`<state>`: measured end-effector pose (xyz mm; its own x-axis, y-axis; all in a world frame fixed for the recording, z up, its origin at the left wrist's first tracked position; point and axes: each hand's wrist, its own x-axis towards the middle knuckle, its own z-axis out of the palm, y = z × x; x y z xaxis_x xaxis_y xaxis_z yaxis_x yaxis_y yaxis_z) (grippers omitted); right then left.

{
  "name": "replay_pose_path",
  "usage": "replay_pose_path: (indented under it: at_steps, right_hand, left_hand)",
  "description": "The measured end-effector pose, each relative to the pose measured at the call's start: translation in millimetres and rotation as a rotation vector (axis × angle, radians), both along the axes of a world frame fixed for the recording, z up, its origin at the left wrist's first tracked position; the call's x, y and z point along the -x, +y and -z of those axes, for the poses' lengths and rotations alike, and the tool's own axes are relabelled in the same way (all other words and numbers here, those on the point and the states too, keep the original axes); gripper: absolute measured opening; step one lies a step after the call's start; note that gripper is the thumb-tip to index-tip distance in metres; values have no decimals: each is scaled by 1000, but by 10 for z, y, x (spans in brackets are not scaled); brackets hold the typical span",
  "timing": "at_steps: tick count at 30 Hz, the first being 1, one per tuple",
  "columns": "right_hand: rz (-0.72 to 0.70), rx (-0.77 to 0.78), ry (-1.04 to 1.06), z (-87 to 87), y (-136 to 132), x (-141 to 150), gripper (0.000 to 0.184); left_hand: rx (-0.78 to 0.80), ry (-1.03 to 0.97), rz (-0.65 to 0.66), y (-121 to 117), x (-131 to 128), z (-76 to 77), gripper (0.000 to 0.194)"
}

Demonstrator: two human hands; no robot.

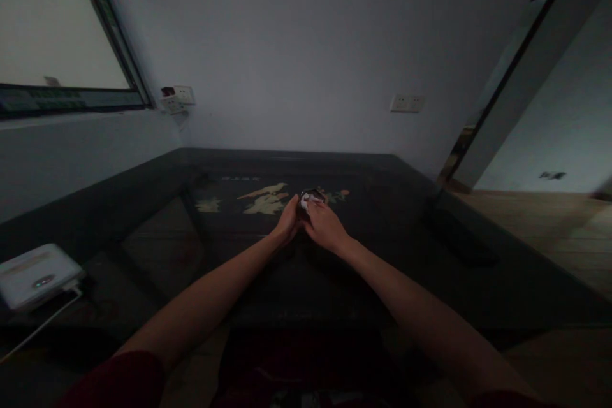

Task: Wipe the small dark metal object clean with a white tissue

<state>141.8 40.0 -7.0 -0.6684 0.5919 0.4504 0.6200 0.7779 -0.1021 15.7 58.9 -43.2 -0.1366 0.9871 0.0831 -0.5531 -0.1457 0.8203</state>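
well inside the edges of the black table point(387, 220), left hand point(287, 220) and right hand point(327, 223) grip a small dark-and-white object point(310, 196).

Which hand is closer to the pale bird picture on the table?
The left hand; the right hand is farther from the bird picture, nearer the flower picture.

A white box point(38, 271) with a cable point(75, 293) sits at left on the dark table point(373, 172). Sockets point(400, 102) are mounted on the wall point(296, 44); a window point(62, 32) occupies the upper left.
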Motion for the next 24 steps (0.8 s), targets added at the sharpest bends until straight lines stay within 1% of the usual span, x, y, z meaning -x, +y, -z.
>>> replay_pose_path:
  at_steps: [3,6,8,12,14,20,24]
  right_hand:
    - [34,-56,3,5,-39,44,39]
    - [110,-86,-14,-8,-83,78,36]
    - [130,-62,-8,-18,-90,80,37]
    - [27,27,33,-15,-38,48,40]
    - [5,55,49,-16,-11,30,40]
    - [68,101,-2,-113,-64,-1,32]
    - [135,94,-30,-189,-148,1,34]
  left_hand:
    - [41,-2,22,-9,-3,-12,32]
    - [74,-5,25,-29,-20,-31,30]
    - [56,-14,25,-41,-29,-44,28]
    - [46,-38,-4,-39,-25,-56,26]
    - [59,-35,-18,-26,-14,-50,27]
    - [56,-13,-44,4,5,-12,28]
    - [81,-2,-29,-29,5,-29,30]
